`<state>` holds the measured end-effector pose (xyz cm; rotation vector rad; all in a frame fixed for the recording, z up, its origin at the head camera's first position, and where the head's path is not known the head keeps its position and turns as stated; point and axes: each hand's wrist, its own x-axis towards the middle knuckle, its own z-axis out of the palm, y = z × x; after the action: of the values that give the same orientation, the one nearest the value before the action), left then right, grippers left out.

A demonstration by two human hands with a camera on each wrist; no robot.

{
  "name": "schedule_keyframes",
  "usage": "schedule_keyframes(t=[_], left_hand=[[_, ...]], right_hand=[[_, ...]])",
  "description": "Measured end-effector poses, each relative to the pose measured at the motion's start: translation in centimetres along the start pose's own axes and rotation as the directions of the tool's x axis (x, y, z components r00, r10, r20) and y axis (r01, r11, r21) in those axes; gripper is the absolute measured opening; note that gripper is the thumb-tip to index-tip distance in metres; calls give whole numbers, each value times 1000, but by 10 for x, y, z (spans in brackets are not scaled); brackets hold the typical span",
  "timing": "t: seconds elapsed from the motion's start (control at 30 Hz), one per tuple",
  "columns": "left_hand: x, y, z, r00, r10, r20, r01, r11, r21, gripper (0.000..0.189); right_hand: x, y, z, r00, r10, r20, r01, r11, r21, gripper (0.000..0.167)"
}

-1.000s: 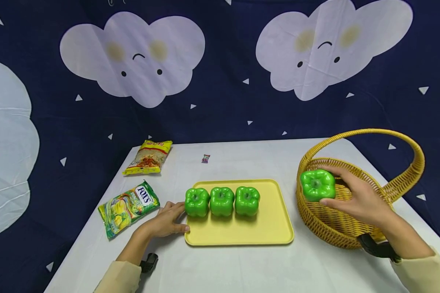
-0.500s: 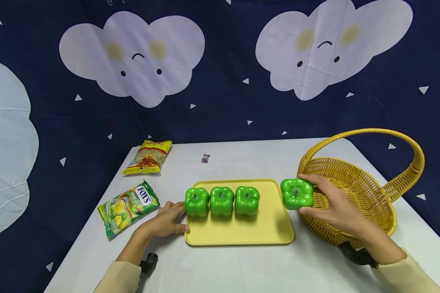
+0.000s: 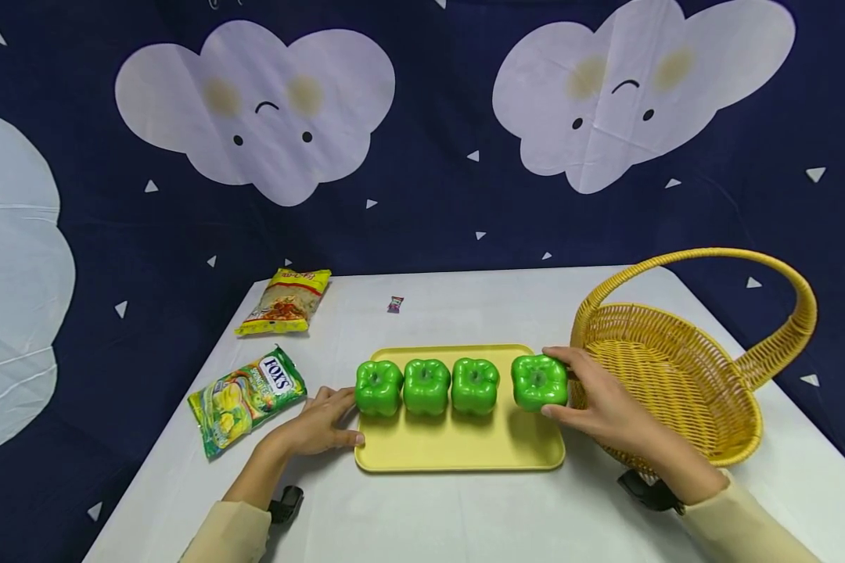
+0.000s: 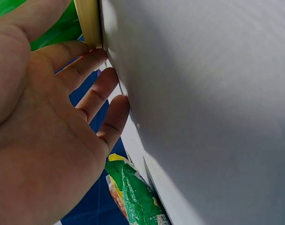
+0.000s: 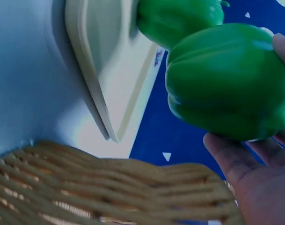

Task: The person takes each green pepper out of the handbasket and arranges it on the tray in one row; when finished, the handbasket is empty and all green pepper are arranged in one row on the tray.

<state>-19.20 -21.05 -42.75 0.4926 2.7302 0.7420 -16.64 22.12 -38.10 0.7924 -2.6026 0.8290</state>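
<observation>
My right hand (image 3: 609, 410) holds a glossy green bell pepper (image 3: 539, 383) by its right side, over the right part of the yellow tray (image 3: 436, 452). The right wrist view shows that pepper (image 5: 226, 84) raised above the tray, with fingers under it and the thumb at its top. Three more green bell peppers (image 3: 426, 388) stand in a row on the tray's left half. Beside the tray's left edge, my left hand (image 3: 320, 424) rests with fingers spread; its fingertips touch the tray's rim (image 4: 90, 23) in the left wrist view.
A yellow wicker basket (image 3: 665, 391) with a tall handle stands right of the tray, under my right forearm. At left lie a green FOX'S candy bag (image 3: 249, 399) and a yellow snack packet (image 3: 286, 303). A tiny wrapped sweet (image 3: 395, 305) lies behind the tray.
My right hand has carried the bell pepper leftward from over the basket to over the tray's right part. My left hand and the three peppers have stayed put.
</observation>
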Motion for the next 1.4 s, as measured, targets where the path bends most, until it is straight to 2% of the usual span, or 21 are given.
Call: schedule_keyframes(t=[0.5, 0.73, 1.23, 1.4], left_hand=[[1, 0, 1, 1000, -6, -6, 6, 1000, 8, 81], [0, 0, 0, 1000, -7, -9, 7, 1000, 11, 82], [0, 0, 1, 1000, -4, -6, 5, 1000, 11, 81], [0, 0, 1, 1000, -5, -4, 5, 1000, 15, 81]], right_hand=[[7, 1, 17, 996, 82, 45, -82, 997, -3, 71], [13, 0, 19, 990, 105, 95, -100, 994, -53, 71], [21, 2, 19, 963, 189, 191, -170, 979, -108, 70], [22, 3, 18, 958, 189, 215, -169, 980, -108, 70]])
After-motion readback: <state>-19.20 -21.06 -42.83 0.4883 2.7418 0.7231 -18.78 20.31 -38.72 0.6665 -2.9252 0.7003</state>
